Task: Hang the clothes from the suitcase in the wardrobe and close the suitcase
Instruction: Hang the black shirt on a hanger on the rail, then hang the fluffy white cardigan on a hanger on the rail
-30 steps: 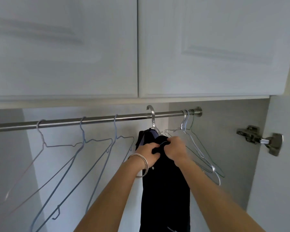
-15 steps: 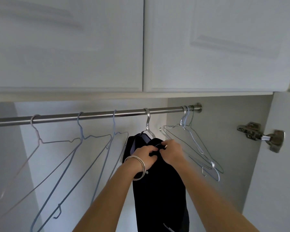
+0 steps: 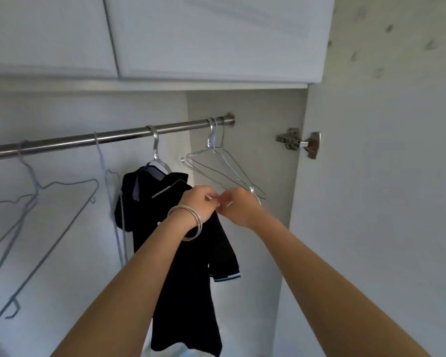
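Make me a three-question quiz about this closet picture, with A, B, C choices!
1. Where is the shirt?
A. on a hanger on the rail
B. on the floor
C. in a drawer

2. What colour is the shirt?
A. red
B. black
C. yellow

3. What is the door doing?
A. shut
B. missing
C. standing open

Answers:
1 A, the hanger hooks over the rail.
2 B, the cloth is black, with a pale stripe at the sleeve edge.
3 C, its hinge and inner face show.
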